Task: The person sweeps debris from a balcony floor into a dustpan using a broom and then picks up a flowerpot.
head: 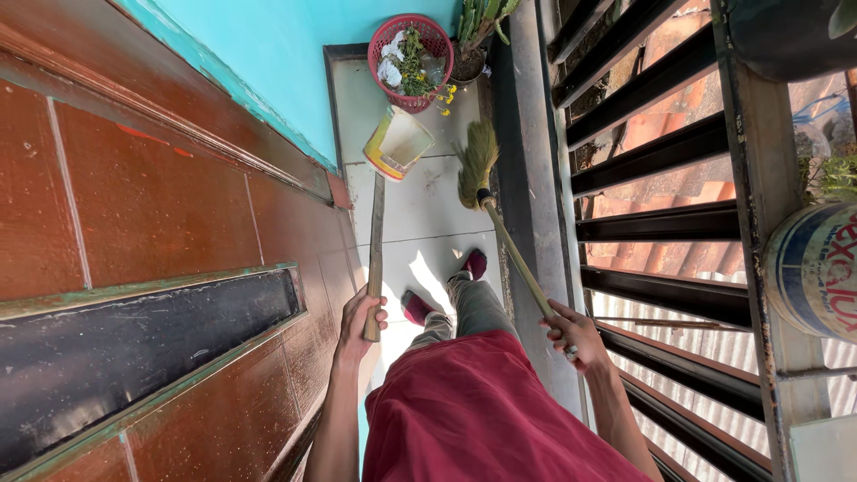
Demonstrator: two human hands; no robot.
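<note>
On a narrow tiled balcony, the left hand (pixel 359 314) has its fingers clamped on the wooden handle of a yellow dustpan (pixel 396 142), its scoop well beyond the fingers. The right hand (pixel 574 334) grips a straw broom (pixel 476 162), whose bristles meet the floor (pixel 420 210) just beside the scoop, short of a red basket (pixel 410 59).
</note>
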